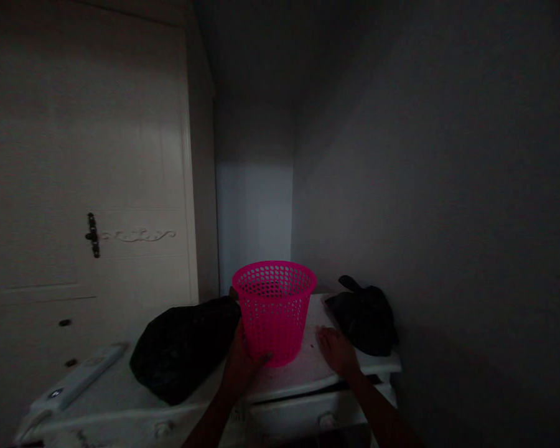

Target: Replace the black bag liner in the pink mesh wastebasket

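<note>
A bright pink plastic basket with a perforated wall stands upright on the white dresser top. My left hand grips its lower left side, thumb across the front and fingers around the side. To the right of the basket and apart from it, my right hand rests near the dresser top with its fingers stretched out and nothing in it. A full black plastic bag lies left of my left hand. Close beyond my right hand sits a knotted black plastic bag.
A long white power strip lies at the dresser's left end. Beneath the top are drawers with round knobs. A white wardrobe stands at the left; a grey wall bounds the right side. The room is dim.
</note>
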Demonstrator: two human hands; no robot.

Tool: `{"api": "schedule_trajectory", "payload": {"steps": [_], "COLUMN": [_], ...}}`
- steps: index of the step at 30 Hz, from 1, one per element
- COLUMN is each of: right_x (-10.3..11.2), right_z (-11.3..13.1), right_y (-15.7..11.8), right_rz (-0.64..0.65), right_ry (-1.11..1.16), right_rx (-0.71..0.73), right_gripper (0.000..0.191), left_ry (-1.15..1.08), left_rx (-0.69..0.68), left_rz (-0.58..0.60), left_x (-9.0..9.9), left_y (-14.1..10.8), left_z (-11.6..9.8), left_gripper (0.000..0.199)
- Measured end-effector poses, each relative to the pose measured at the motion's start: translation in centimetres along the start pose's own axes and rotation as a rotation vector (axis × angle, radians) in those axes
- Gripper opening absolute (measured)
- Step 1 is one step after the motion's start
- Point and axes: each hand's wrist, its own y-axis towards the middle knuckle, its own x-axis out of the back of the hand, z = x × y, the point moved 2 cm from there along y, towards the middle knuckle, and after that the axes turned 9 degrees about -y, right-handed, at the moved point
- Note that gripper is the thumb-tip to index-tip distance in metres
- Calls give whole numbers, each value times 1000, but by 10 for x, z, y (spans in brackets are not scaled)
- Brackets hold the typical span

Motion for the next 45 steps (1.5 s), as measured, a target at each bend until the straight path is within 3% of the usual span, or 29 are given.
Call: {"api": "schedule_trajectory", "payload": {"steps": [6, 17, 21, 29, 36, 45], "right_x": [4, -3, 0, 7, 2, -2], "right_z": [0, -3, -1, 6, 0, -3], "right_y": [0, 0, -2, -1, 0, -1], "right_rz": [61, -74, -26, 38, 19, -37], "right_ry": [-19, 55, 96, 40, 22, 44], "right_rx": [-30, 4, -2, 14, -7, -6], "right_gripper": [39, 52, 54, 55, 41, 44], "left_ry": [-26, -42, -37, -29, -43, -54], "left_rx": [17, 37, 51, 28, 38, 35], "left_rz": [7, 1, 0, 20, 6, 4], "left_x": [0, -1, 0, -2, -1, -1], "left_y": [0, -2, -1, -1, -1, -1], "left_z": [0, -3, -1, -7, -6, -5], "left_gripper": [121, 124, 124, 122, 124, 123]}}
